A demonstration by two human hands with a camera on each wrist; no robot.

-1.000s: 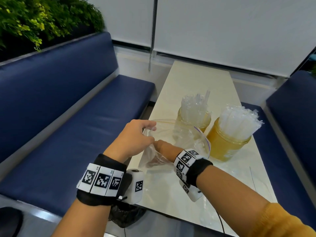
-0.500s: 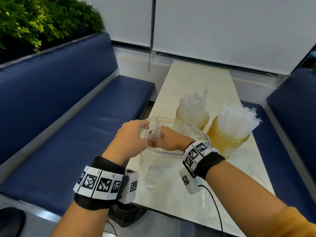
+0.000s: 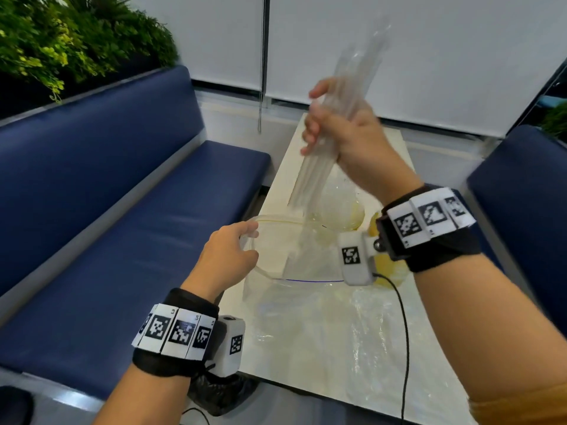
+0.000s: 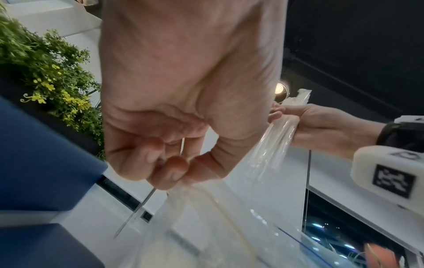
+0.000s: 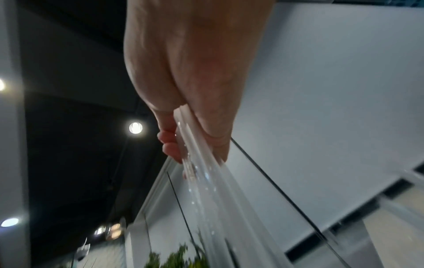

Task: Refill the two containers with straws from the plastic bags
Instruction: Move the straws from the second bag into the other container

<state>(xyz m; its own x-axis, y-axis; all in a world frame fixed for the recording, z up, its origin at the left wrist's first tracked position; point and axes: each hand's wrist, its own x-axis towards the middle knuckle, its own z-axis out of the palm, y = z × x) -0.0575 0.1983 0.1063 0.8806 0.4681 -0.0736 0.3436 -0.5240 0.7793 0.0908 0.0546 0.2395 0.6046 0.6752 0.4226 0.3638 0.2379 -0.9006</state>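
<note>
My right hand (image 3: 352, 139) is raised above the worktop (image 3: 322, 348), its fingers wrapped around a bunch of wrapped straws (image 3: 331, 142). The bunch is tilted: its upper ends point toward one o'clock against the white blinds (image 3: 429, 56), and its lower ends slant down toward seven o'clock, hanging just over the open mouth of the plastic bag (image 3: 291, 271). From the right wrist view, the straws (image 5: 201, 172) run out between my thumb and curled fingers (image 5: 169, 143).

My left hand (image 3: 230, 256) is lower, at about nine o'clock from the bag, pinching the bag's rim between thumb and curled fingers and holding the mouth open. The left wrist view shows that pinch up close, with the clear film (image 4: 206, 226) hanging away from my fingertips (image 4: 169, 174) and my right hand (image 4: 316, 125) beyond it gripping the straws (image 4: 277, 141).

The bag sits on the near part of the worktop, with more crinkled clear plastic (image 3: 352, 332) lying flat at its five o'clock. Just behind the bag, at about one o'clock from it, the yellowish containers (image 3: 340, 210) are only partly in view, mostly hidden by my right wrist and the bag, so I cannot tell how full they are.

A blue bench seat (image 3: 122, 225) runs along the worktop at nine o'clock, with green plants (image 3: 61, 47) above its backrest.
</note>
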